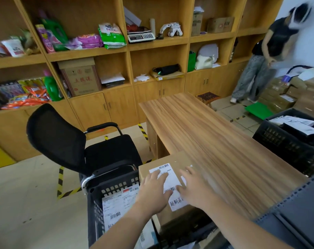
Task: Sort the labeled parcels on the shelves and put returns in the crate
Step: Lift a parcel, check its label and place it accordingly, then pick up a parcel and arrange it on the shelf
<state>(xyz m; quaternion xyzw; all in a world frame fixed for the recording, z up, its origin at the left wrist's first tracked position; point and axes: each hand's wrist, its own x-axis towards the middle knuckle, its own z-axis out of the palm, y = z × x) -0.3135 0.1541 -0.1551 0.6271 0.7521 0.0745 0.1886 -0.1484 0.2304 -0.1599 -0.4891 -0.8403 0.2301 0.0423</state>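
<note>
Two hands lay palm-down on the top of one cardboard box (176, 159), the left hand (153, 190) over the left half of its white label (167, 178) and the right hand (194, 191) over the right edge of the label. Fingers on both were straight and spread. Neither hand curled round an edge, so they pressed on the box and gripped nothing. The right hand was blurred.

Beneath the palms, the box ran lengthwise away from the person, and its label ran the same way. Handwritten characters sat at the label's near end, between the two wrists. I could not tell whether the box sat fully on the table (206, 133) or hung off its near end.

Just left of the left hand, hard against the box's left side, stood a black crate (96, 203) already holding labelled parcels (116, 203). If this box was a return, the move was probably a short sideways lift to the left, and the left hand was the nearer one.

Well to the right of the right hand, a second black crate (285, 144) held more parcels. Beyond the left crate stood an office chair (57, 137). Farther ahead of both hands rose the wooden shelves (127, 49), with another person (271, 51) at their right end.
</note>
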